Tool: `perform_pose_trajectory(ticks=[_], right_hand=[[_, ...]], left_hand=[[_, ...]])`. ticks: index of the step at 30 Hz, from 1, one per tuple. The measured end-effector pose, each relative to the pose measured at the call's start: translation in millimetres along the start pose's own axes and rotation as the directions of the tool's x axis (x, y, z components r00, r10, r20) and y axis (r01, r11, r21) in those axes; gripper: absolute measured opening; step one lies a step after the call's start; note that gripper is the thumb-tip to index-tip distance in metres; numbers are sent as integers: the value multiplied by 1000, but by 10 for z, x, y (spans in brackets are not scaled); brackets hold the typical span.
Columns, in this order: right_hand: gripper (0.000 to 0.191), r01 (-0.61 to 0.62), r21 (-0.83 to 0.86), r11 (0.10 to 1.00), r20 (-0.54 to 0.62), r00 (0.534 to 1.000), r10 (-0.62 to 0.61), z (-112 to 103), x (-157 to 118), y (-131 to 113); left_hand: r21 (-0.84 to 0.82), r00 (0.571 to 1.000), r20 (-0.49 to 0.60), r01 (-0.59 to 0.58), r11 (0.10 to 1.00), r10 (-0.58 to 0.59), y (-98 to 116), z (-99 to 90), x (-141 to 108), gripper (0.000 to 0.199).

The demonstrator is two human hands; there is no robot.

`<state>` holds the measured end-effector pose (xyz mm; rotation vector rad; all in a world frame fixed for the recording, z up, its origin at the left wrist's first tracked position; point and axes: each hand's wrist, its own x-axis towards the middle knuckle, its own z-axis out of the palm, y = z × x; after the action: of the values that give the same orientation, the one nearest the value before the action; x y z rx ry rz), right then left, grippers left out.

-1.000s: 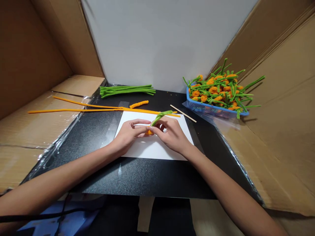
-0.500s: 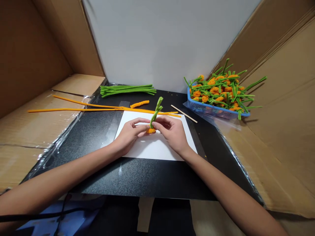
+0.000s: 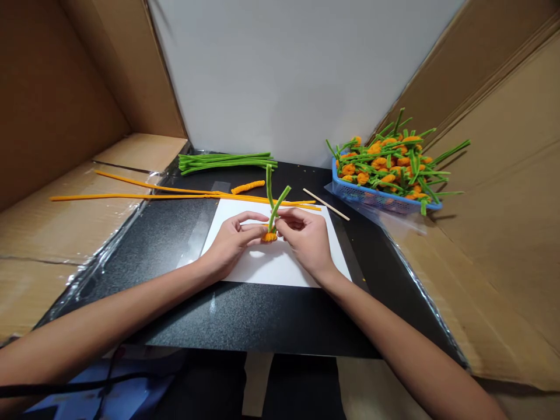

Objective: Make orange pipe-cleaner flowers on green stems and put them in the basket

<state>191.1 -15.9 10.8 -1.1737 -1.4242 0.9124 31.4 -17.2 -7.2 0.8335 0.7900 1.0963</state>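
Between my hands, over a white sheet of paper (image 3: pixel 262 271), is a small orange coiled pipe-cleaner piece (image 3: pixel 269 237) with green pipe-cleaner stems (image 3: pixel 280 201) rising from it. My left hand (image 3: pixel 231 242) pinches the orange coil from the left. With thumb and fingers closed, my right hand (image 3: pixel 308 239) grips the base of the green stems just above the coil. Two stem ends cross and spread apart at the top. Fingers partly hide where the stems meet the coil.
Long orange pipe cleaners (image 3: pixel 175 195) lie behind the paper, beside a coiled orange piece (image 3: pixel 248 187). Green pipe cleaners (image 3: pixel 227 163) lie at the back. A thin wooden stick (image 3: pixel 326 203) is right of centre. The blue basket (image 3: pixel 371 195) holds several orange-and-green pieces. Cardboard walls flank the table.
The green stems, close together before, now cross and splay, one upright and one leaning right. Both hands stay in nearly the same place.
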Motion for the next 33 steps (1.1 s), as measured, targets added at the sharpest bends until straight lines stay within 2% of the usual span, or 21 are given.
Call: perform_pose_trajectory(ticks=[5, 7, 11, 15, 19, 22, 24, 29, 33], right_hand=[[14, 139, -124, 983, 203, 973, -112, -82, 56, 8], [15, 137, -100, 986, 194, 974, -115, -76, 63, 36], [19, 45, 21, 999, 98, 994, -47, -17, 49, 95], [9, 56, -33, 998, 162, 986, -50, -19, 47, 90], [15, 166, -125, 978, 256, 958, -130, -90, 73, 28], [16, 270, -182, 945, 349, 917, -194, -144, 105, -2], [15, 297, -185, 937, 390, 897, -208, -168, 125, 4], [13, 264, -169, 950, 359, 914, -190, -170, 144, 79], [12, 214, -149, 965, 318, 935, -158, -149, 133, 126]], left_hand=[[42, 999, -34, -13, 999, 15, -6, 10, -6, 34], [35, 997, -73, -6, 999, 9, -3, 24, -1, 38], [-15, 987, -160, -21, 1000, 18, -7, 35, 14, 37], [-32, 982, -190, -33, 999, 27, -19, 23, 26, 26], [-19, 988, -157, -4, 1000, 1, -1, 13, 33, 23], [2, 990, -142, 18, 1000, -17, 30, 11, 33, 25], [27, 990, -143, 20, 999, -16, 48, 12, 30, 27], [32, 987, -159, 37, 999, -31, 64, 29, 21, 32], [-35, 981, -186, 50, 998, -56, 73, 51, 20, 24]])
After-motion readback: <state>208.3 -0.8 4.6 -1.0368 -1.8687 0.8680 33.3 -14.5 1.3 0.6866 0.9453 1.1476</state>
